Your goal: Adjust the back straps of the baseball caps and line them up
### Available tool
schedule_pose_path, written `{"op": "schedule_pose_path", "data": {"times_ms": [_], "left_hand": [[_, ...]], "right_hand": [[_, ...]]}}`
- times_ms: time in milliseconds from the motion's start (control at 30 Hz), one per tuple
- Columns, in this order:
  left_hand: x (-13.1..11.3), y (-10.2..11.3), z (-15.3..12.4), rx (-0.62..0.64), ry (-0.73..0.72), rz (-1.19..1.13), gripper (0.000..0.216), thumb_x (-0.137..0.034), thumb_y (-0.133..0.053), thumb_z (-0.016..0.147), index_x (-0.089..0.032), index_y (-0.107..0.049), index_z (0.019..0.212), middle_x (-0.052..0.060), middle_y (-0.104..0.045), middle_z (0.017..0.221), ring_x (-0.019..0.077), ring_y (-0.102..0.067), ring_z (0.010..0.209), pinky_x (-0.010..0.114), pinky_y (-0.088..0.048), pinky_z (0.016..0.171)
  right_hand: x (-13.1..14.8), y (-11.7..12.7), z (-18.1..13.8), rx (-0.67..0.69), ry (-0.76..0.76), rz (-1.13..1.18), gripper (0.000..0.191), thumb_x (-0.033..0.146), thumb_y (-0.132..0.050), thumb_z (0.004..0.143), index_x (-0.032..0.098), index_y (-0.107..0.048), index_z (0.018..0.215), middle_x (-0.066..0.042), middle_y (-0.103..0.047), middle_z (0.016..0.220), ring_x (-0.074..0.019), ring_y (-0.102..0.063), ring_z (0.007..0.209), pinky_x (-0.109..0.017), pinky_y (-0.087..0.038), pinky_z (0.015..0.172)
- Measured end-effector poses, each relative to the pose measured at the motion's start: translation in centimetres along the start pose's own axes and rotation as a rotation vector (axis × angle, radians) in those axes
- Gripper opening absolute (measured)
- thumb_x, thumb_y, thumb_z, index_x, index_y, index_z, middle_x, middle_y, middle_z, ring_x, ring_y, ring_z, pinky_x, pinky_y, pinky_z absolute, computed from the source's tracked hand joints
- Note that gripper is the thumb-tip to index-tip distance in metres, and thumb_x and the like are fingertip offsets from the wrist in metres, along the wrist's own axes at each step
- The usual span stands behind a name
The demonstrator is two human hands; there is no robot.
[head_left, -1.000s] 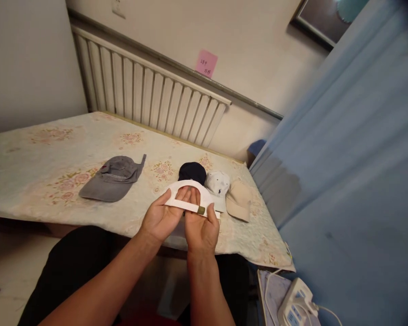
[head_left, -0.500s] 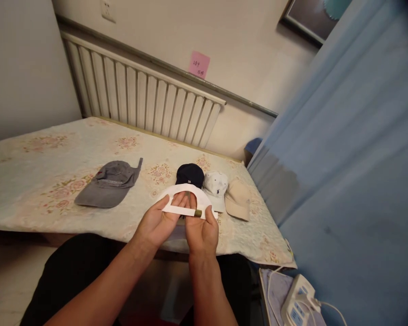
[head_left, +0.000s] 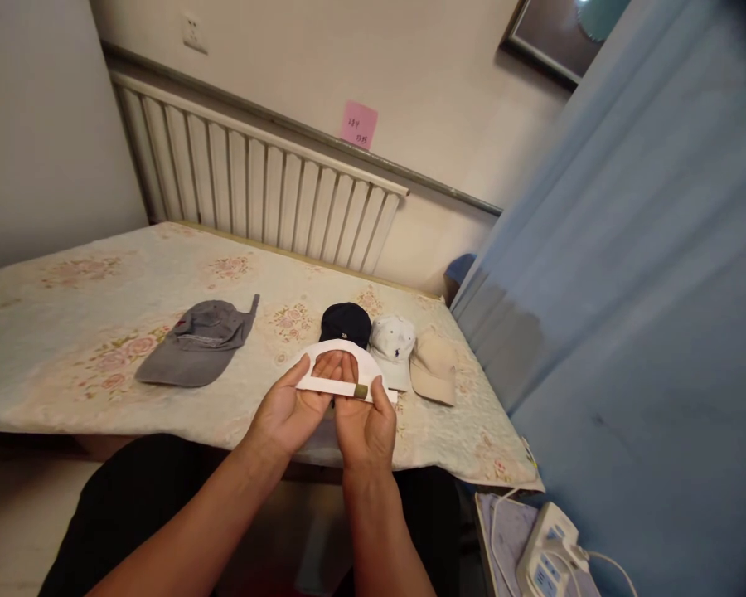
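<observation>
Both hands hold a white cap point(head_left: 368, 365) with its back opening and strap facing me; a brass-coloured buckle sits on the strap. My left hand point(head_left: 289, 406) grips its left edge, thumb on top and fingers underneath. On the right edge, my right hand point(head_left: 368, 423) does the same. Fingers of both hands show through the opening. Just behind lies a navy cap point(head_left: 346, 322), partly covered by the held one. To its right are a white cap with a small dark emblem point(head_left: 394, 338) and a beige cap point(head_left: 433, 365). A grey cap point(head_left: 202, 342) lies apart on the left.
The caps lie on a bed with a floral cover point(head_left: 273, 282). Behind it stands a white radiator point(head_left: 254, 178). A blue curtain point(head_left: 609, 332) hangs along the right side. At lower right, a power strip point(head_left: 547, 551) with cables rests on a small stand.
The view has shifted slightly. Both hands keep the white cap in nearly the same pose, and the other caps lie where they were.
</observation>
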State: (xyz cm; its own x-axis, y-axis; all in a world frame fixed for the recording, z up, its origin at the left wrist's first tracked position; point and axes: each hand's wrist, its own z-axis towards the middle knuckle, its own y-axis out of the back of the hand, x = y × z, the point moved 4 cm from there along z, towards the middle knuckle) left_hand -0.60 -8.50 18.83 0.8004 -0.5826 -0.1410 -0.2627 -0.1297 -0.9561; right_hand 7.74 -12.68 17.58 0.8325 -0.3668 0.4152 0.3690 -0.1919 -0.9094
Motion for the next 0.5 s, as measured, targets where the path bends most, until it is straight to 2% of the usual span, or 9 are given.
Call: {"op": "schedule_pose_path", "data": {"times_ms": [100, 167, 333, 500], "left_hand": [[-0.2, 0.2, -0.1, -0.072, -0.023, 0.002, 0.015, -0.015, -0.044, 0.093, -0.007, -0.057, 0.092, 0.01, -0.066, 0.078, 0.017, -0.069, 0.071, 0.029, -0.061, 0.068], [-0.3, 0.5, -0.1, -0.108, -0.041, 0.027, 0.013, -0.014, -0.046, 0.092, -0.008, -0.056, 0.087, 0.008, -0.064, 0.074, 0.0149, -0.067, 0.066, 0.028, -0.061, 0.065], [-0.3, 1.0, 0.2, -0.171, -0.125, 0.1, 0.008, -0.008, -0.051, 0.088, -0.012, -0.056, 0.084, 0.003, -0.06, 0.068, 0.0107, -0.062, 0.057, 0.024, -0.058, 0.058], [0.4, 0.9, 0.6, -0.156, -0.101, 0.128, 0.01, -0.006, -0.051, 0.088, -0.013, -0.058, 0.087, 0.002, -0.061, 0.07, 0.0102, -0.061, 0.056, 0.025, -0.058, 0.057]], "right_hand": [[-0.1, 0.1, 0.1, -0.011, -0.016, -0.001, 0.031, 0.027, -0.047, 0.09, 0.01, -0.055, 0.114, -0.016, -0.064, 0.121, -0.0205, -0.054, 0.122, -0.045, -0.035, 0.111], [0.0, 0.2, 0.1, -0.041, -0.026, -0.004, 0.03, 0.026, -0.046, 0.091, 0.01, -0.055, 0.114, -0.016, -0.063, 0.122, -0.0202, -0.054, 0.122, -0.045, -0.036, 0.11], [0.5, 0.3, 0.1, -0.049, -0.029, 0.005, 0.027, 0.025, -0.045, 0.091, 0.011, -0.055, 0.112, -0.015, -0.065, 0.119, -0.0203, -0.056, 0.12, -0.047, -0.037, 0.109], [1.2, 0.9, 0.3, -0.026, -0.02, 0.027, 0.026, 0.024, -0.046, 0.09, 0.011, -0.056, 0.111, -0.014, -0.066, 0.117, -0.02, -0.059, 0.117, -0.045, -0.037, 0.109]]}}
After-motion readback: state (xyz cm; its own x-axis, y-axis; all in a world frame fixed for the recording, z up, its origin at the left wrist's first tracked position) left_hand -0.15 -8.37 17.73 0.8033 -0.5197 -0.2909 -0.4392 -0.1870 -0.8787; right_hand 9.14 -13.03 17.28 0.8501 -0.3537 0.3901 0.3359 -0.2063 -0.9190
